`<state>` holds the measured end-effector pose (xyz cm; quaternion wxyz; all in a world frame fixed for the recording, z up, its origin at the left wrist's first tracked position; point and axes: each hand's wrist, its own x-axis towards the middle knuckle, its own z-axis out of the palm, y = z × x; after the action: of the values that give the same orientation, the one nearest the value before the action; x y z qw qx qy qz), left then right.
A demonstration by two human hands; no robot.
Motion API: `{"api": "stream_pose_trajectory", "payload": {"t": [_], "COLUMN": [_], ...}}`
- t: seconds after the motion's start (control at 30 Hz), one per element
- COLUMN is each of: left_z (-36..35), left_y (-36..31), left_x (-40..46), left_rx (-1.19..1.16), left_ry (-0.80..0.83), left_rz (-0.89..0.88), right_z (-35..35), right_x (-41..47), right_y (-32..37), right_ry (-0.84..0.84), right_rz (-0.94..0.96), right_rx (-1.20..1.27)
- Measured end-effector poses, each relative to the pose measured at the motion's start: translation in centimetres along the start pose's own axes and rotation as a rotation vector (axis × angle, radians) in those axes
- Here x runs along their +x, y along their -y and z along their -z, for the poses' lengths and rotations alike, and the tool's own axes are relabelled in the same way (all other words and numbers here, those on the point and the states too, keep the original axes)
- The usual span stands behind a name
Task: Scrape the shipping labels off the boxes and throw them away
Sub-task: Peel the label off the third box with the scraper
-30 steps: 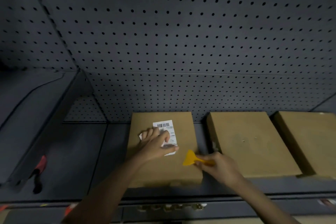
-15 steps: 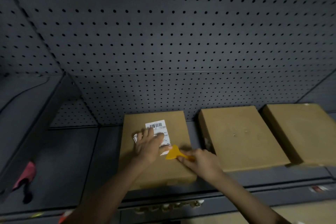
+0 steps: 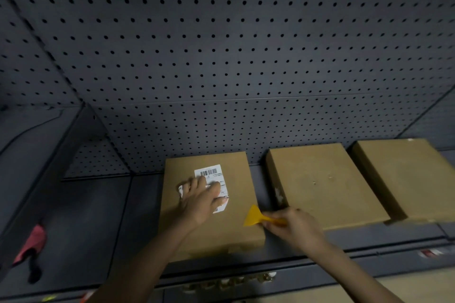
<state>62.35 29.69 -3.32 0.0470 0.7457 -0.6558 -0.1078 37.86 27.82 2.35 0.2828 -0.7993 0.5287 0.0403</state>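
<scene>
Under left hand (image 3: 200, 200), label (image 3: 212, 181).

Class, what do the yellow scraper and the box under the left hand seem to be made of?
Scraper: probably plastic, smooth, evenly yellow, thin flared blade. Box: likely cardboard, matte brown, with crisp folded edges.

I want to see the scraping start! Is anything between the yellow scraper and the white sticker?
Nothing: the head view shows only bare cardboard of the box between the yellow scraper and the white sticker.
</scene>
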Motion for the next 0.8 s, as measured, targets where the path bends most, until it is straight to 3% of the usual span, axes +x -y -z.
{"api": "stream_pose_trajectory", "payload": {"t": [0.37, 0.8], "left_z": [0.6, 0.9], "left_y": [0.1, 0.2], "left_x": [-0.1, -0.2], "left_rx": [-0.266, -0.315], "left_ry": [0.059, 0.106], "left_rz": [0.1, 0.071], "right_z": [-1.3, -1.7], "right_x": [1.9, 2.6], "right_y": [2.7, 2.9], "right_ry": [0.003, -0.013], "right_rz": [0.017, 0.089], "right_rx": [-0.029, -0.035]}}
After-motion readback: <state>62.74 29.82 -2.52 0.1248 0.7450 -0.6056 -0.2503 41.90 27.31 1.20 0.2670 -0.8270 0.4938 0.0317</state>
